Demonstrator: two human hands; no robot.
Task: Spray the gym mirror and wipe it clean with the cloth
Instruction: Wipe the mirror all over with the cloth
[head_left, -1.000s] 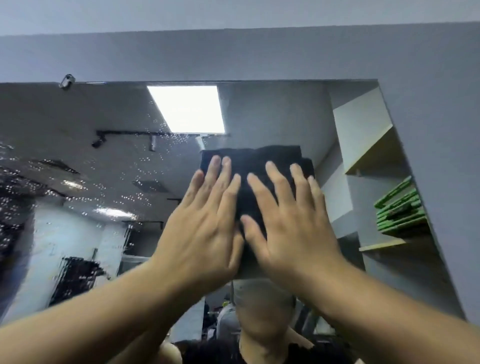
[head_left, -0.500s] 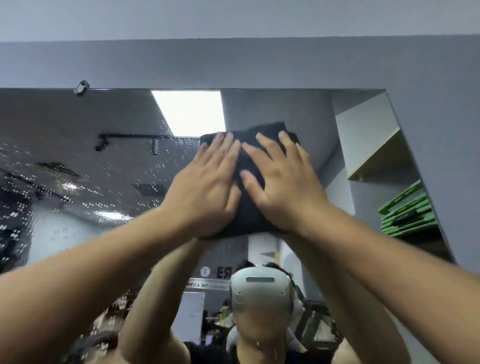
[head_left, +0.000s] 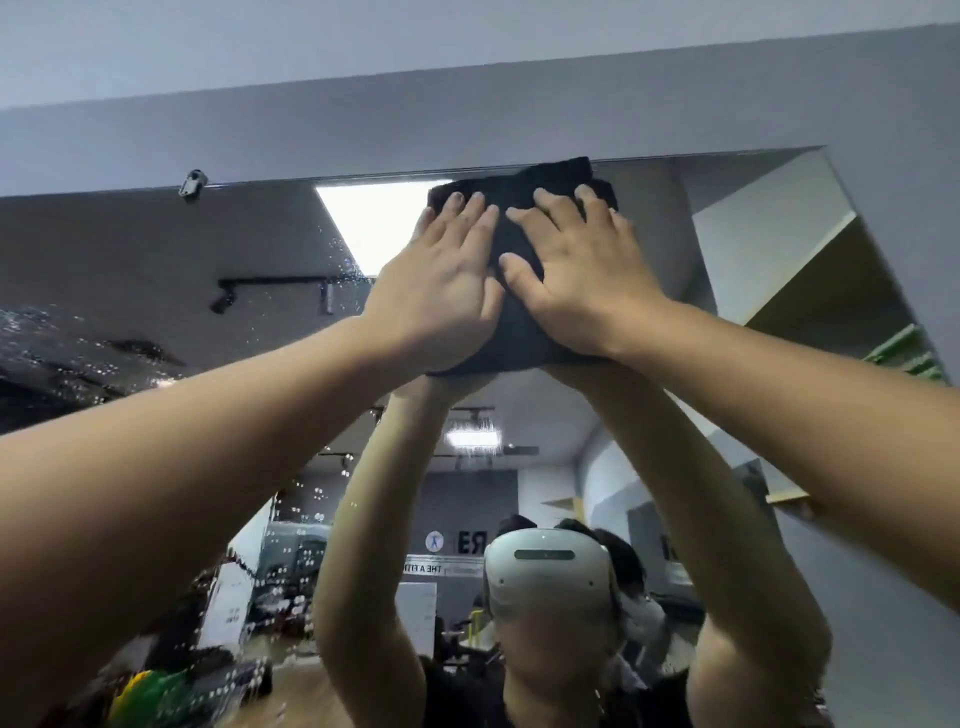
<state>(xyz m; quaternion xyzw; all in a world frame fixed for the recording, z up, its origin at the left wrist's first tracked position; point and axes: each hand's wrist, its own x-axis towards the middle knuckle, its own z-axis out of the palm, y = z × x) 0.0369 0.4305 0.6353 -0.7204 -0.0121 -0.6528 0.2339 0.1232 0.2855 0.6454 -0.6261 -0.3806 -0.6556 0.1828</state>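
The gym mirror (head_left: 156, 270) fills the wall ahead, its left part speckled with spray droplets. A folded black cloth (head_left: 519, 322) lies flat against the glass at the mirror's top edge. My left hand (head_left: 441, 280) presses the cloth's left half with straight fingers. My right hand (head_left: 576, 265) presses its right half the same way, thumbs nearly touching. Both arms reach up and forward. The reflection below shows my raised arms. No spray bottle is in view.
A grey wall (head_left: 467, 119) frames the mirror above and on the right. A small metal clip (head_left: 192, 183) holds the mirror's top edge at the left. Reflected shelves (head_left: 810, 270) and green items show at the right.
Both hands have slid the cloth upward along the glass, from the middle of the mirror to its top edge. The wiped strip below them looks free of droplets.
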